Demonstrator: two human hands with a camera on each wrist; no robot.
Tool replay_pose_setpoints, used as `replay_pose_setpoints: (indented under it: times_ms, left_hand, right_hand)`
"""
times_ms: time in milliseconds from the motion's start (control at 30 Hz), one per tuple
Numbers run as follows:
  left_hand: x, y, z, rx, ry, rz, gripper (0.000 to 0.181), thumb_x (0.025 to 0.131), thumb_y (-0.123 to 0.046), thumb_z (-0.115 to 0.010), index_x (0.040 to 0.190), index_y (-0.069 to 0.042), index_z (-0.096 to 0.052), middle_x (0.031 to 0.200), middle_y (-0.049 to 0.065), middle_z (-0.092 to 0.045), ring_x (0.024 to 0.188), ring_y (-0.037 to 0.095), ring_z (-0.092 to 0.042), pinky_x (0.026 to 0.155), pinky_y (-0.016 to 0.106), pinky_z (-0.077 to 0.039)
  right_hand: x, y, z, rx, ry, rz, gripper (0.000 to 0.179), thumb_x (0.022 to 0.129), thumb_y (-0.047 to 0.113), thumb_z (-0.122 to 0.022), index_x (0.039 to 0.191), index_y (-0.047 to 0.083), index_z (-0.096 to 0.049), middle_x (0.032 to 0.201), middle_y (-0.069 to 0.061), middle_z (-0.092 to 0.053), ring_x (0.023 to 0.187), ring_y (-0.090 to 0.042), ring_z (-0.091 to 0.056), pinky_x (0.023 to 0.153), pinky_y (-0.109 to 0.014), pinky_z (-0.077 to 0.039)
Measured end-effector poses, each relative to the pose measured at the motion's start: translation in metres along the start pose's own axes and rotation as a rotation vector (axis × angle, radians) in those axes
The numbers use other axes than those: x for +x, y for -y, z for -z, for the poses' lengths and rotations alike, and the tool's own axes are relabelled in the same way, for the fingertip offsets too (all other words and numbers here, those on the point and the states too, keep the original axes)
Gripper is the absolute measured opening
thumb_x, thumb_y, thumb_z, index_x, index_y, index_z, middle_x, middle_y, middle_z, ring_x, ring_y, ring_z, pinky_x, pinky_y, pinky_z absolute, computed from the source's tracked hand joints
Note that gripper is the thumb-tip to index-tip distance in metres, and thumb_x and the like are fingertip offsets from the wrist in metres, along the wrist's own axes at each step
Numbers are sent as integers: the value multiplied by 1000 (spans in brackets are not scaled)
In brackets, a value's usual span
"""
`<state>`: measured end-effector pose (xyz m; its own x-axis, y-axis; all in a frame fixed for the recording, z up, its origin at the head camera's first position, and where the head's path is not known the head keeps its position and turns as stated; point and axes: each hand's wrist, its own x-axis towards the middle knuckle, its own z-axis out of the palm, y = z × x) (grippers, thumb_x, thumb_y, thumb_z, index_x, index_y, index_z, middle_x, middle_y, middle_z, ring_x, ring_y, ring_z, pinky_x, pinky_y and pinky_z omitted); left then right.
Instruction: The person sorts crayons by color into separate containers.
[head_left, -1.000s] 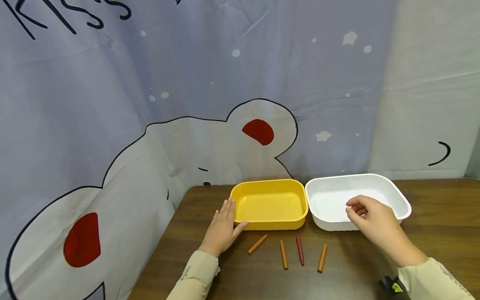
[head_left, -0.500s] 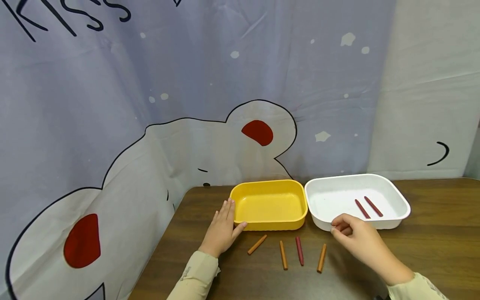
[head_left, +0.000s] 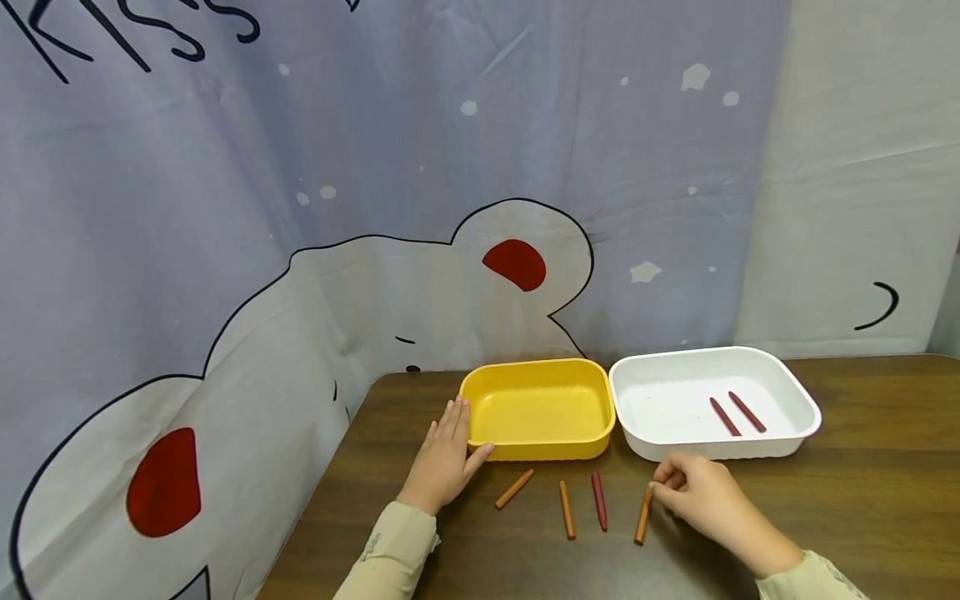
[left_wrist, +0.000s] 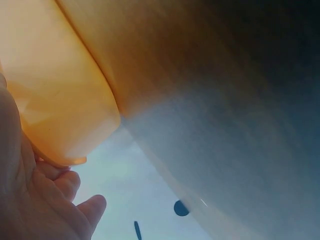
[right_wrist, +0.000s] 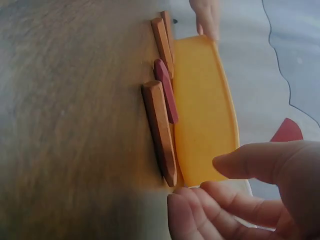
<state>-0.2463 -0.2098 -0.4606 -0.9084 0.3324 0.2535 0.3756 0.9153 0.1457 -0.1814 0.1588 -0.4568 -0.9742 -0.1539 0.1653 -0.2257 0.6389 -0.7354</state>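
Note:
My left hand (head_left: 440,458) lies with straight fingers against the left side of a yellow tray (head_left: 537,452), its thumb at the front rim. In the left wrist view the fingers (left_wrist: 65,182) show beside the tray's wall. My right hand (head_left: 701,500) is at the far end of the rightmost orange-brown crayon (head_left: 642,521), just in front of a white tray (head_left: 675,451). The right wrist view shows a gap between thumb and fingers, with that crayon's tip (right_wrist: 171,177) right by the fingertips. Left of it lie a dark red crayon (head_left: 600,502) and two orange-brown crayons.
Two dark red crayons (head_left: 746,412) lie inside the white tray, which stands right beside the yellow one. Both trays stand at the back of the wooden table (head_left: 885,467), against a printed cloth (head_left: 390,167).
My right hand has moved from over the white tray down and left to the rightmost crayon, uncovering the two red crayons in that tray. The left hand has stayed put.

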Motion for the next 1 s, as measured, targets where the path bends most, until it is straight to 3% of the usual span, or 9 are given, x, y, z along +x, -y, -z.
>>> replay_pose_setpoints:
  times_ms: [333,600,1000]
  left_hand:
    - [0,-1,1,-1,1,1,81,105,-50,-50,157,7,-26,163,23,-26,151,37,-25,116,59,-30]
    - [0,-1,1,2,5,0,81,105,-51,-49,157,7,-26,163,23,-25,151,37,-25,116,60,-29]
    - [-1,0,0,14,16,7,83,104,-53,-47,158,6,-24,164,22,-23,152,36,-24,117,59,-28]
  right_hand:
    - [3,0,-10,-28,59,-116,28,86,17,-77,66,12,-57,48,6,-52,45,-13,-52,48,-28,-40]
    - [11,-1,-17,-112,87,-172,42,82,30,-82,60,11,-52,57,2,-49,54,-14,-46,52,-28,-38]
    - [11,2,-21,-158,60,-163,36,79,22,-78,58,11,-51,55,2,-48,52,-13,-45,51,-29,-37]
